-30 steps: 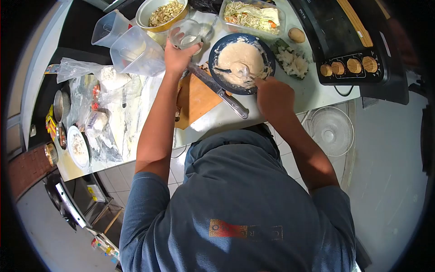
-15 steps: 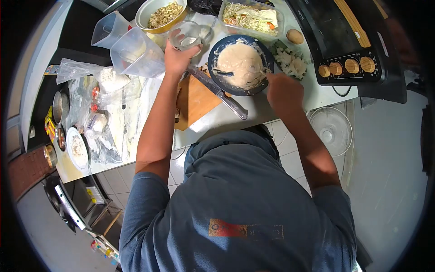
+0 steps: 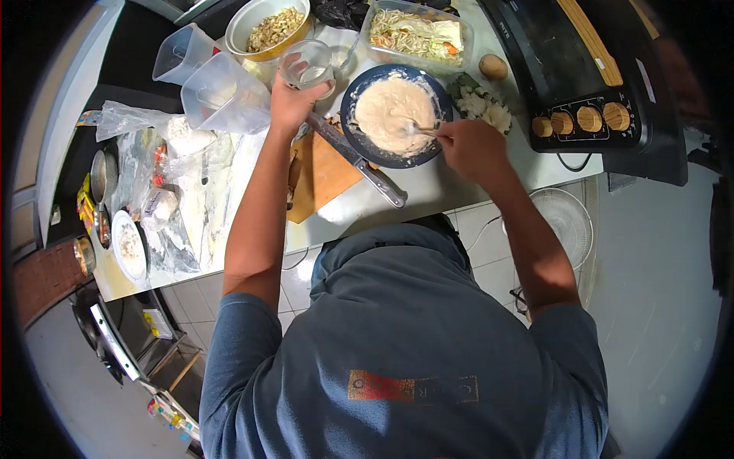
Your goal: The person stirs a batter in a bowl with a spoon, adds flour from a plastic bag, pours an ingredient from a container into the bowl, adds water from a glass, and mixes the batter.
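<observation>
My left hand (image 3: 294, 103) is wrapped round a clear glass (image 3: 306, 64), held above the table left of the dark blue bowl (image 3: 354, 136). Pale, thick batter (image 3: 390, 107) fills the bowl and smears its inner wall. My right hand (image 3: 472, 149) is closed on the handle of a metal spoon (image 3: 419, 129), whose head lies in the batter. Below the glass, a large knife (image 3: 359, 162) rests slantwise across an orange-brown board (image 3: 325, 172), its handle toward the table's front edge.
Behind stand a bowl of chopped pieces (image 3: 238, 29) and a plastic box of shredded vegetables (image 3: 417, 34). Two clear plastic jugs (image 3: 225, 96) and flour bags (image 3: 187, 138) are left. White florets (image 3: 483, 107), a round brown item (image 3: 493, 67) and a black oven (image 3: 589, 84) are right.
The spoon has moved through the batter, and its head now shows near the middle right. My right hand went right, then slightly back left. The bowl sits slightly further left in view.
</observation>
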Tool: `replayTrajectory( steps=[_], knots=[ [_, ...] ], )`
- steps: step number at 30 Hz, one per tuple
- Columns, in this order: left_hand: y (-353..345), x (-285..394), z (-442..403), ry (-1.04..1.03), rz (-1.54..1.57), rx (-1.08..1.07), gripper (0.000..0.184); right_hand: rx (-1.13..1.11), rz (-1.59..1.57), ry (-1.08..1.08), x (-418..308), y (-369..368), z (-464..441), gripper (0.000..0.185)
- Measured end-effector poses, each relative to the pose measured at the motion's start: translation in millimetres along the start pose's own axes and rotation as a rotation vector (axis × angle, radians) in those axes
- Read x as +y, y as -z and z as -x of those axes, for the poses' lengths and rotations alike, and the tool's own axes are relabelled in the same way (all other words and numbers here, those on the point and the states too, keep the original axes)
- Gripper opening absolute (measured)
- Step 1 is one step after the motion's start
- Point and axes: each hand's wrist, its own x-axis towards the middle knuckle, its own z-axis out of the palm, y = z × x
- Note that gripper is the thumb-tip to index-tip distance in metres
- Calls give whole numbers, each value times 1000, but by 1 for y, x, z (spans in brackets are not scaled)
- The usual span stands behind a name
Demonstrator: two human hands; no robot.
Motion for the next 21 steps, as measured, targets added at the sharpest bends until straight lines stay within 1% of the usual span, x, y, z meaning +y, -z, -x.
replayTrajectory(
  steps=[1,3,4,6,7,9,10,11,12,13,14,15,16,18,19,21],
  knots=[
    [-1,3,1,4,-28,2,86,0,0,3,4,0,0,16],
    [-2,6,1,6,-58,6,85,230,66,53,11,-1,-2,15],
    [-3,6,2,9,-34,7,84,231,63,51,7,-5,-3,15],
    [-3,5,1,7,-8,8,83,32,65,96,-7,-9,-9,19],
    [-3,4,2,-30,-29,22,83,34,66,97,-8,-2,-6,19],
    [-2,4,5,-64,-53,38,83,-127,125,64,-8,14,3,18],
    [-2,6,6,-116,-53,45,83,-128,123,65,-3,12,2,18],
    [-2,8,8,-166,-53,52,83,26,90,85,6,8,0,16],
    [-2,14,9,-166,-55,52,83,181,57,103,10,4,-2,18],
    [-1,21,10,-197,-108,32,82,182,55,102,9,-3,-5,18],
    [-1,27,11,-229,-159,12,81,127,22,130,4,-10,-9,15],
    [-2,32,13,-230,-158,14,81,71,-10,159,-1,-10,-11,18],
    [-1,38,15,-240,-156,-13,81,71,-9,163,1,-3,-9,18],
    [-1,47,19,-247,-157,-30,80,-108,139,80,6,15,-1,18],
    [-2,51,22,-250,-178,-14,80,-112,139,89,11,13,-3,18],
    [-3,54,30,-253,-203,1,79,46,134,64,17,10,-8,17]
  ],
)
